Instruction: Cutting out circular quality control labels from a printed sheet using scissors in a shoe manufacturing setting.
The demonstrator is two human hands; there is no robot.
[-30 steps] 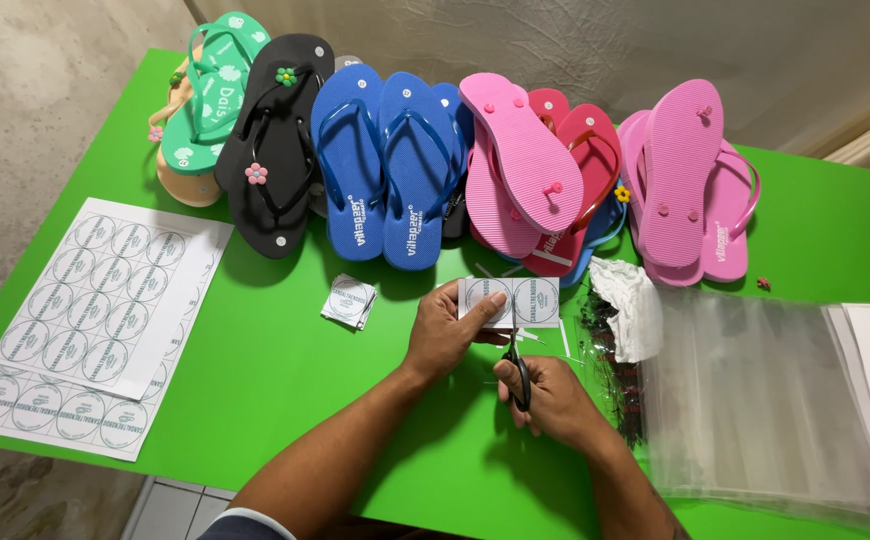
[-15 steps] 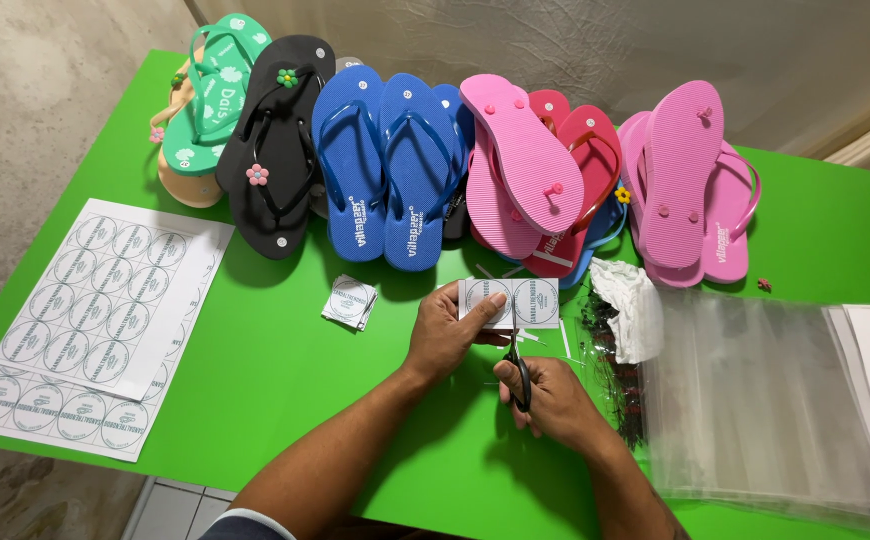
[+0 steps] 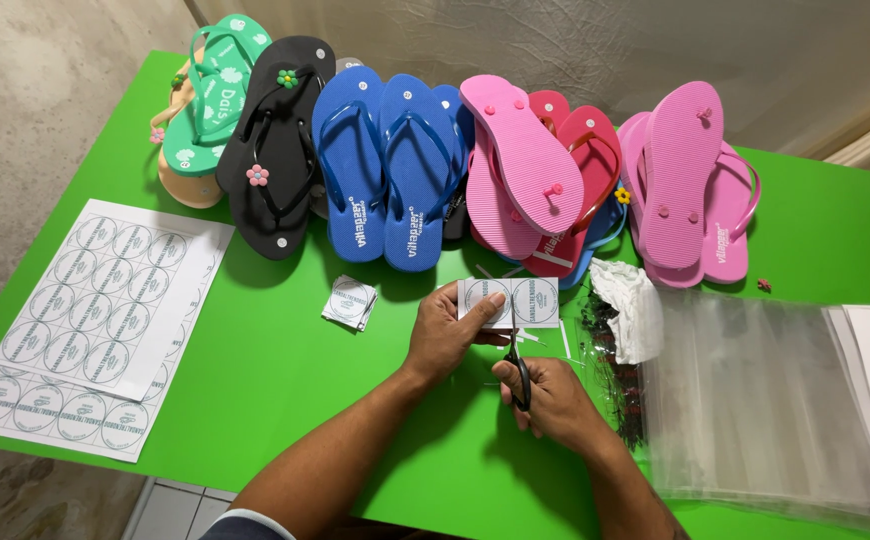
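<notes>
**Label strip held for cutting on the green table**

The left hand (image 3: 445, 335) pinches a small white paper strip (image 3: 511, 302) printed with two round labels side by side, holding it flat and level just above the green table (image 3: 285, 400), in front of the row of flip-flops (image 3: 395, 170). The right hand (image 3: 545, 395) is closed around black-handled scissors (image 3: 520, 375), whose blades point up at the strip's lower edge. A small stack of cut labels (image 3: 350, 302) lies to the left, just beside.

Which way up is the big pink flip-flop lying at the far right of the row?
Sole up: the pink flip-flop shows its flat underside with three strap plugs and lies across its strap-up mate.
</notes>
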